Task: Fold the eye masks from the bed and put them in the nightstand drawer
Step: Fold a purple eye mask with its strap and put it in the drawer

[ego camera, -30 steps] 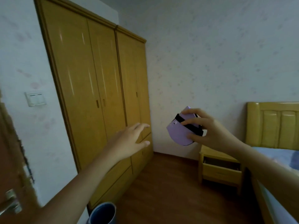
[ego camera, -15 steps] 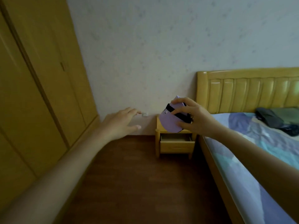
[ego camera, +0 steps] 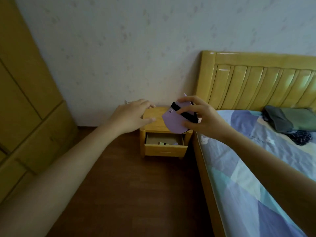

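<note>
The room is dimly and evenly lit, with no hard shadows cast. Soft glare is seen on the glossy headboard (ego camera: 259, 79). Straight lines are bowed near the edges, and fine detail is slightly smeared throughout.

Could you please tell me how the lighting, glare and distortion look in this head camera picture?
Head view: dim, soft room light; bright glare streaks on the glossy headboard; wide-angle bending curves the wardrobe and bed edges; the purple eye mask looks reasonably sharp.
</note>
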A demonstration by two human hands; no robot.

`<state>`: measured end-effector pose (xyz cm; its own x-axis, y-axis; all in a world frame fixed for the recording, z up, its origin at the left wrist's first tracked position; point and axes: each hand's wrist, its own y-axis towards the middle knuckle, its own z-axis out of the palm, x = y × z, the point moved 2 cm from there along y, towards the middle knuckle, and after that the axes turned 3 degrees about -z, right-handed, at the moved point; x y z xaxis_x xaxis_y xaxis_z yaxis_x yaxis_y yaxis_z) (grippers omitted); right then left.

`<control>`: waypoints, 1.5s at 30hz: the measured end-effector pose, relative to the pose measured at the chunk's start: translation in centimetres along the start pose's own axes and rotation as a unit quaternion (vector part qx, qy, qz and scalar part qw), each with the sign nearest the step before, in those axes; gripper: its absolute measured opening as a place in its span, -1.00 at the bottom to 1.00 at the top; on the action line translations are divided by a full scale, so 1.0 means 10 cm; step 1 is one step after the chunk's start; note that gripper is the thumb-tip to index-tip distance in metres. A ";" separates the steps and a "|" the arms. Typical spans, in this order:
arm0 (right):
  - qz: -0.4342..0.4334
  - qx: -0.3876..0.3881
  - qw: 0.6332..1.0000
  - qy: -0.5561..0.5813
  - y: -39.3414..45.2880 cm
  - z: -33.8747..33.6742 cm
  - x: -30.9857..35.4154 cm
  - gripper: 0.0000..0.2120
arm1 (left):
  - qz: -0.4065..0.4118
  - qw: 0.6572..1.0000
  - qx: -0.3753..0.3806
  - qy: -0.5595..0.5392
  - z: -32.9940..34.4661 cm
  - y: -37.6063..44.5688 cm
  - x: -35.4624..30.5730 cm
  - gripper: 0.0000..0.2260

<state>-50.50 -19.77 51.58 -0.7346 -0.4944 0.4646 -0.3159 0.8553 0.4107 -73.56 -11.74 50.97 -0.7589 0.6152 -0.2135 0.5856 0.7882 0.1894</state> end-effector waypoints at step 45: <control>0.614 0.206 0.706 0.287 1.32 4.40 -6.72 -0.90 | -0.383 0.797 0.377 -0.275 6.50 4.16 2.45 -0.85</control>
<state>-31.73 31.54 -8.73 -0.2783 0.7789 0.5620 0.1128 0.6076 -0.7862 -49.29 37.35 -8.66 -0.8581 -0.3002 -0.4166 0.1727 0.5953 -0.7847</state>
